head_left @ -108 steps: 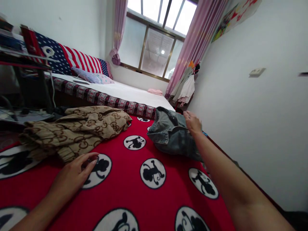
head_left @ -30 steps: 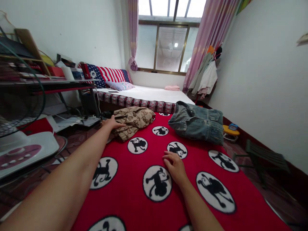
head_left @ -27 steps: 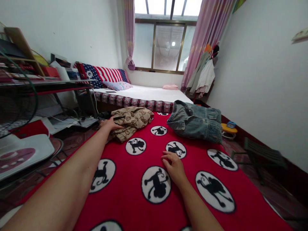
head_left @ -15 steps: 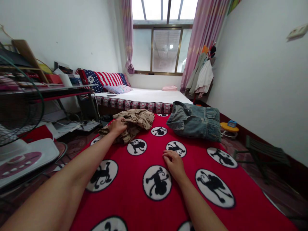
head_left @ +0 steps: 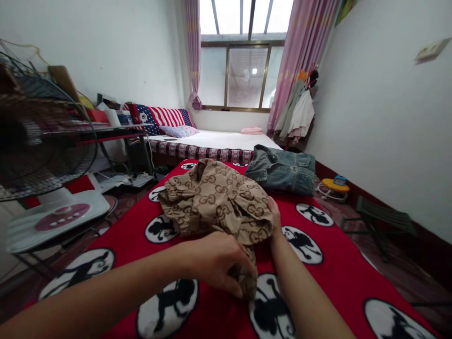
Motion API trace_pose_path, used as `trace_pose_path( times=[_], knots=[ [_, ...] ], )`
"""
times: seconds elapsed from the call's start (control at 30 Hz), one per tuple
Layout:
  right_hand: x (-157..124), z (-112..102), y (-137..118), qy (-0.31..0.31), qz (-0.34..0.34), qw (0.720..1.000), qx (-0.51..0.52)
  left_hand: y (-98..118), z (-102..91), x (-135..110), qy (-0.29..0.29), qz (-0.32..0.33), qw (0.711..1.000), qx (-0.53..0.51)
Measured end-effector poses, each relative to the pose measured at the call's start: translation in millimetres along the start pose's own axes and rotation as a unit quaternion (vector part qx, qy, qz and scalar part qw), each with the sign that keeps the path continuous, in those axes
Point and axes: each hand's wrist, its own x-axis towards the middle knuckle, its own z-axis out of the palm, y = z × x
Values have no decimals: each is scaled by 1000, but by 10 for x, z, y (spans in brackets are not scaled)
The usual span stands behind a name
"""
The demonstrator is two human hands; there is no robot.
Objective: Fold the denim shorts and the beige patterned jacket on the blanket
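A tan patterned garment (head_left: 215, 200) lies crumpled on the red blanket (head_left: 335, 278) with black-and-white monkey circles, right in front of me. My left hand (head_left: 215, 263) is closed on the garment's near edge. My right hand (head_left: 273, 214) reaches under its right side, with most of the fingers hidden by the cloth. A folded denim jacket (head_left: 282, 170) rests farther back on the blanket, apart from both hands.
A standing fan (head_left: 38, 136) and its white base (head_left: 56, 221) are at the left. Behind are a cluttered desk (head_left: 106, 129) and a low bed (head_left: 219, 141). A small green stool (head_left: 384, 221) and a yellow toy (head_left: 334, 186) stand by the right wall.
My left hand has dragged the tan garment from the blanket's far left corner to just in front of me. My right hand has left the bare blanket and gone to the garment's right side.
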Motion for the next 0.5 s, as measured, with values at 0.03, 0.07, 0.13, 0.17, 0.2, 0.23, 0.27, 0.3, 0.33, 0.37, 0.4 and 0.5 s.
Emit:
trace_pose_path(
  times=[0.03, 0.07, 0.13, 0.17, 0.2, 0.23, 0.27, 0.3, 0.33, 0.37, 0.4, 0.5],
  knots=[
    [-11, -10, -9, 4, 18, 1000, 18, 17, 1, -8, 42, -7, 999, -2],
    [-29, -11, -16, 3, 38, 999, 36, -6, -32, -10, 116, -27, 993, 5],
    [-72, 10, -28, -15, 67, 996, 57, -175, -147, -6, 282, -85, 954, 46],
    [-91, 25, -34, -26, 74, 995, 58, -316, -202, -9, 353, -126, 923, 81],
    [-105, 38, -39, -33, 79, 995, 56, -489, -243, -17, 407, -177, 888, 119],
    [-113, 45, -44, -34, 81, 995, 53, -683, -263, -33, 437, -238, 855, 149],
    [-113, 44, -47, -30, 79, 995, 50, -886, -264, -55, 448, -302, 826, 158],
    [-107, 32, -47, -18, 73, 996, 44, -1083, -249, -80, 440, -360, 810, 143],
    [-94, 10, -46, 2, 65, 997, 33, -1257, -223, -104, 423, -405, 803, 108],
    [-74, -23, -44, 32, 54, 998, 15, -1395, -195, -122, 405, -432, 803, 69],
    [-50, -66, -44, 71, 42, 997, -13, -1484, -168, -129, 392, -439, 808, 31],
    [44, -219, -86, 196, 6, 974, -112, -1420, -113, -46, 426, -355, 832, -34]
  ],
)
